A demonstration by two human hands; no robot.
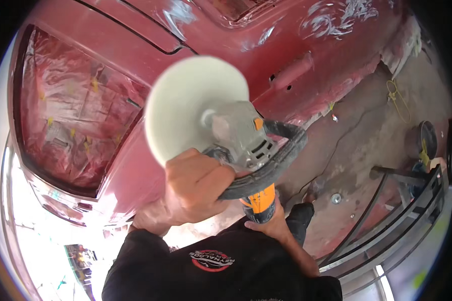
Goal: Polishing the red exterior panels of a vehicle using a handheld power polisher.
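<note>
A polisher with a grey head (241,134), an orange and black body (260,201) and a black loop handle (285,158) is held in front of my chest. My left hand (198,180) is closed around the left side of that loop. Lower down, my right hand (277,221) wraps the body's rear end, its fingers partly hidden. The round whitish pad (186,95) looks blurred and faces the red car body (281,55). Whether the pad touches the paint I cannot tell. White smears of compound (336,20) mark the panel at upper right.
Masking film with bits of yellow tape covers a car window (75,115) at left. A dark cord (331,155) runs across the concrete floor (371,135). At right stand a metal frame (386,220) and a dark bucket (427,138); a yellow cord loop (398,100) lies nearby.
</note>
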